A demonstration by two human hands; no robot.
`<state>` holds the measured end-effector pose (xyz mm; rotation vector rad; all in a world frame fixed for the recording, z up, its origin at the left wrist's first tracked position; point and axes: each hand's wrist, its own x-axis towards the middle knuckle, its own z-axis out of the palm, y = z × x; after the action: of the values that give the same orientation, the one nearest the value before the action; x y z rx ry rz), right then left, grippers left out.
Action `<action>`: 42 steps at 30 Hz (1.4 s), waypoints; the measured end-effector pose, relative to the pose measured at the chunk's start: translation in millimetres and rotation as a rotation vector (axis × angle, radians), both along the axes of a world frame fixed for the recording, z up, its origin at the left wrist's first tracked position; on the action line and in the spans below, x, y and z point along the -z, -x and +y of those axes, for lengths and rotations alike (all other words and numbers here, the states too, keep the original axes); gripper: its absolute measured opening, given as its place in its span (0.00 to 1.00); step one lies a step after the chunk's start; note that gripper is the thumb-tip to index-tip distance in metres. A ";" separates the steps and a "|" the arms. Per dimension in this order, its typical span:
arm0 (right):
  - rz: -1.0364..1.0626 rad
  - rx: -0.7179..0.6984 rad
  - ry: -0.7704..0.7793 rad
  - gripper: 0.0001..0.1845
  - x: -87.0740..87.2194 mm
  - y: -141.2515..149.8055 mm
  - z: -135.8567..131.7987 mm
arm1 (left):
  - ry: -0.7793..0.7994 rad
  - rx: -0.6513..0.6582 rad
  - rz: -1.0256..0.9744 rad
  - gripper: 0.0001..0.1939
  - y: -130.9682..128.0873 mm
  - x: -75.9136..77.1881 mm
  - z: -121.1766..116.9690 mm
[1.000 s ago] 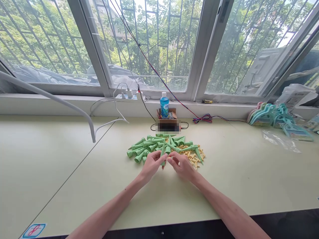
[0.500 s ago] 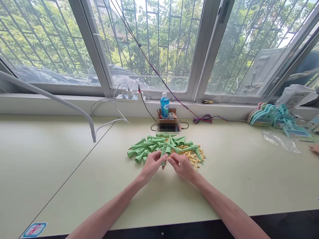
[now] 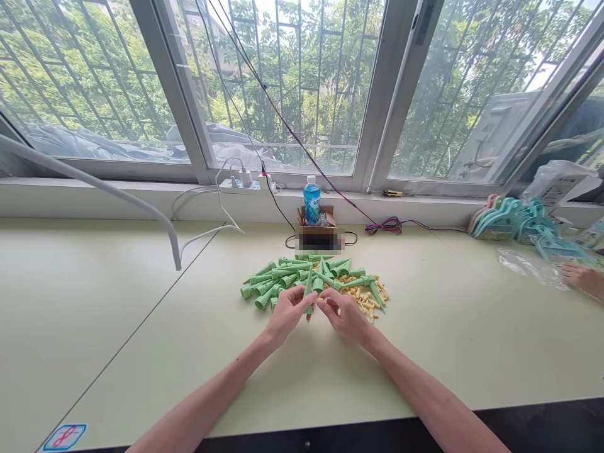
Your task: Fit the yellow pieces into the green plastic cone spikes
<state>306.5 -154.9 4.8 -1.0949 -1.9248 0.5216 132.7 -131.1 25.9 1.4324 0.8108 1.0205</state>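
Observation:
My left hand [image 3: 289,313] is closed around a green plastic cone-shaped spike [image 3: 308,288], its point tilted up. Close beside it, my right hand [image 3: 348,316] pinches a small yellow plastic piece [image 3: 320,299] between thumb and finger, against or right next to the spike's side; fingers hide whether they touch. Just beyond both hands lies a heap of similar green spikes [image 3: 283,273] with ribbed, hollow wide ends. Several loose yellow pieces [image 3: 370,301] are scattered at the heap's right side, partly under the spikes.
Behind the heap sit a pixelated dark object [image 3: 319,240] and a small carton holding a blue bottle [image 3: 312,202]. Cables [image 3: 391,224] run along the sill. Teal hangers [image 3: 500,217] and clear plastic bags [image 3: 533,267] lie right, near another person's hand [image 3: 582,280].
The other person's hand has come further in from the right edge, toward the plastic bags. My hands stay almost in place, still holding the spike and yellow piece.

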 end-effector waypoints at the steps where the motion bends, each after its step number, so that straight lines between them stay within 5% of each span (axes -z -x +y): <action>1: -0.006 0.002 -0.002 0.12 -0.1 0.0 0.2 | 0.000 -0.001 0.002 0.14 0.0 -0.1 -0.2; 42: 0.005 -0.022 0.005 0.13 0.2 -0.3 1.1 | 0.005 0.006 0.001 0.15 -1.4 -2.0 -1.8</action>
<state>306.8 -153.8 4.6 -1.0755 -1.9338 0.5406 134.1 -132.9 27.8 1.4303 0.8092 1.0121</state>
